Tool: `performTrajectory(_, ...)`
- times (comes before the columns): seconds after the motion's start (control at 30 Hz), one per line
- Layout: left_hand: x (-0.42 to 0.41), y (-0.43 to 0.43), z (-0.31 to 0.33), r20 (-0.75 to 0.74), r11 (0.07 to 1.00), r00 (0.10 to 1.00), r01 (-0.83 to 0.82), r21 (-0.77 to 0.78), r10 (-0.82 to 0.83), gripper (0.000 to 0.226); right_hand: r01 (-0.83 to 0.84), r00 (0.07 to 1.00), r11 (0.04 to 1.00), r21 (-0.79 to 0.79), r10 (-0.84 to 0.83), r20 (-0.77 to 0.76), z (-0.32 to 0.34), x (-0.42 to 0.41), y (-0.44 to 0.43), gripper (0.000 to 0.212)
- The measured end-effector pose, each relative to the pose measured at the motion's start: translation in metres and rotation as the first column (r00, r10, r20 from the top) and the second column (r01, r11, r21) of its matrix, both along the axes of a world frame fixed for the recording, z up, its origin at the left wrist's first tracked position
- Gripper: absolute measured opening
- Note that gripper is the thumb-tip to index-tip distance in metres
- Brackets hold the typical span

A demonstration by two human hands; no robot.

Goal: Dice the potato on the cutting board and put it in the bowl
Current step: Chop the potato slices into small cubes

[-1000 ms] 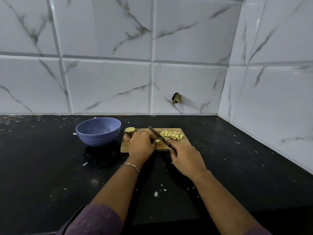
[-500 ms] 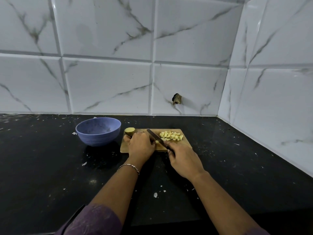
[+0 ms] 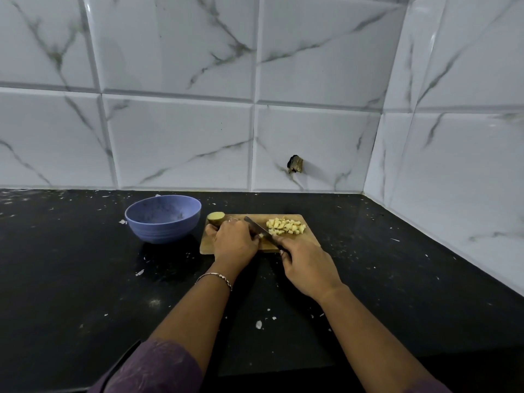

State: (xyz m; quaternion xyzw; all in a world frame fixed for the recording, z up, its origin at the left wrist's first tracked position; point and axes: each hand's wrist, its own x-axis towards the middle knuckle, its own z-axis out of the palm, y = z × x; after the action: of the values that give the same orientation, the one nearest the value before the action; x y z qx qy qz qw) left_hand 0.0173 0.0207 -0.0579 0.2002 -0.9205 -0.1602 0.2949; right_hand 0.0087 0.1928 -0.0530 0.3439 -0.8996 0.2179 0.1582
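A wooden cutting board point(image 3: 310, 236) lies on the black counter. My left hand point(image 3: 234, 241) presses down on a potato piece at the board's left; the piece itself is hidden under my fingers. An uncut potato end point(image 3: 216, 217) sits at the board's far left corner. My right hand point(image 3: 307, 266) grips the knife point(image 3: 259, 229), whose blade slants across the board right beside my left fingers. A pile of pale diced potato point(image 3: 286, 226) lies on the board's right half. The blue bowl point(image 3: 163, 218) stands left of the board, with nothing visible inside.
The black counter point(image 3: 85, 279) is speckled with white flecks. White marble tiles form the back wall and the right wall point(image 3: 453, 165), meeting in a corner beyond the board. A small dark fitting point(image 3: 295, 164) sticks out of the back wall.
The knife blade has slid left, closer to my left fingers, and my right hand has shifted slightly with it. My left hand and the diced pile stay put.
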Motion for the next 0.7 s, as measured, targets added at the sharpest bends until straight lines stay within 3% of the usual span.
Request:
performTrajectory(0.13, 0.002, 0.0017, 0.0012, -0.014, 1.0, 1.0, 0.015, -0.005, -0.015, 0.016, 0.033, 0.998, 0.999, 0.005, -0.033, -0.046, 0.0, -0.0009, 0.0025, 0.042)
performTrajectory(0.7, 0.0045, -0.0034, 0.0025, 0.004, 1.0, 1.0, -0.008, 0.02, 0.008, 0.014, -0.043, 0.998, 0.997, -0.062, 0.046, 0.04, -0.0008, 0.0015, 0.0018, 0.041)
